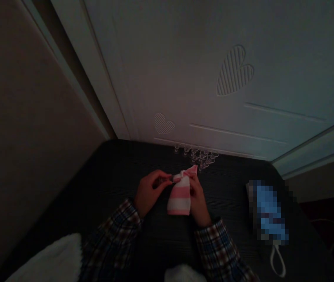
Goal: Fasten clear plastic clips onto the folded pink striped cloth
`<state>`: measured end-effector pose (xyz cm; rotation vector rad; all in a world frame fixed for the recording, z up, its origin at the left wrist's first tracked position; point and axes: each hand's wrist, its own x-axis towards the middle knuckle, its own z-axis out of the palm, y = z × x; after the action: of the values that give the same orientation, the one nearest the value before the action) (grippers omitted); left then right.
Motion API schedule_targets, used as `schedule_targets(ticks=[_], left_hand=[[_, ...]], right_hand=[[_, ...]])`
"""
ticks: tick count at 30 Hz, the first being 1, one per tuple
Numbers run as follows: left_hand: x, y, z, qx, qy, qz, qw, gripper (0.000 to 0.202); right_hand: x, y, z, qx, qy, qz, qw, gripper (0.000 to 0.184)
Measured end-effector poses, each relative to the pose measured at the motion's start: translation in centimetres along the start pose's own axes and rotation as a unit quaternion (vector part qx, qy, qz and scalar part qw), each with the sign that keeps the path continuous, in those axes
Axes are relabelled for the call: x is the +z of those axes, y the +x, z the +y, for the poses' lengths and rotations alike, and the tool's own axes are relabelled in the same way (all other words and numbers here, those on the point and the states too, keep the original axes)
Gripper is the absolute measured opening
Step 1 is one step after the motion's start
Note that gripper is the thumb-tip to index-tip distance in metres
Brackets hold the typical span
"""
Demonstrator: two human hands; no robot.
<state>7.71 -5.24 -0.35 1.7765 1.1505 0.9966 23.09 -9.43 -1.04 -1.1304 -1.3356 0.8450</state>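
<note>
Pink-and-white striped sock [179,197] hung between the two hands above the middle of the dark tabletop [117,172], its upper end bunched and its lower, pink-edged end pointing back toward the person. The right hand [198,201] was closed along the sock's right side, with fingers reaching up to the pink end at its top. The left hand [148,192] was pinched shut at the sock's upper left corner, thumb and fingertips meeting on the fabric there; the light was too dim to tell whether it also held something small between them. Both wrists came out of plaid sleeves [112,235] that ran in from the bottom edge of the view. Just beyond the hands, at the far edge of the tabletop, lay a small cluster of clear plastic pieces [198,154], close against a white panel [214,58] with two ribbed heart shapes pressed into it. Well to the right of the sock, a blue object [268,211] lay on the tabletop; its detail could not be made out, and a pale looped cord [277,260] trailed from its near end. A white fluffy thing [52,258] showed at the lower left corner, and another pale patch [183,273] sat at the bottom edge between the sleeves.
</note>
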Motion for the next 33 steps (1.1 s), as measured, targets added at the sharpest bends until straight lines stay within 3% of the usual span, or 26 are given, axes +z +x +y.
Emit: schedule_targets(ticks=[4, 8, 13, 17, 21, 26, 33], left_hand=[[0.3, -0.2, -0.2, 0.111, 0.063, 0.01, 0.992, 0.012], [0.3, -0.3, 0.0, 0.159, 0.092, 0.019, 0.983, 0.014], [0.0, -0.2, -0.1, 0.132, 0.099, 0.045, 0.985, 0.013], [-0.6, 0.1, -0.4, 0.122, 0.122, 0.053, 0.984, 0.013], [-0.8, 0.1, -0.3, 0.144, 0.139, 0.026, 0.979, 0.014], [-0.3, -0.2, -0.1, 0.165, 0.137, -0.009, 0.977, 0.017], [0.0, -0.3, 0.0, 0.131, 0.152, -0.035, 0.979, 0.021]], right_hand=[[-0.3, 0.2, 0.5, 0.035, 0.067, 0.006, 0.997, 0.013], [-0.4, 0.1, 0.9, 0.081, 0.12, 0.01, 0.989, 0.019], [0.1, -0.2, 0.5, 0.036, 0.095, 0.009, 0.995, 0.023], [0.7, -0.2, 0.1, 0.019, 0.078, -0.026, 0.996, 0.031], [0.6, -0.1, 0.6, 0.053, 0.106, -0.034, 0.992, 0.025], [0.5, -0.2, 1.8, 0.114, 0.212, 0.009, 0.971, 0.029], [0.9, 0.0, 1.3, 0.122, 0.264, 0.055, 0.955, 0.029]])
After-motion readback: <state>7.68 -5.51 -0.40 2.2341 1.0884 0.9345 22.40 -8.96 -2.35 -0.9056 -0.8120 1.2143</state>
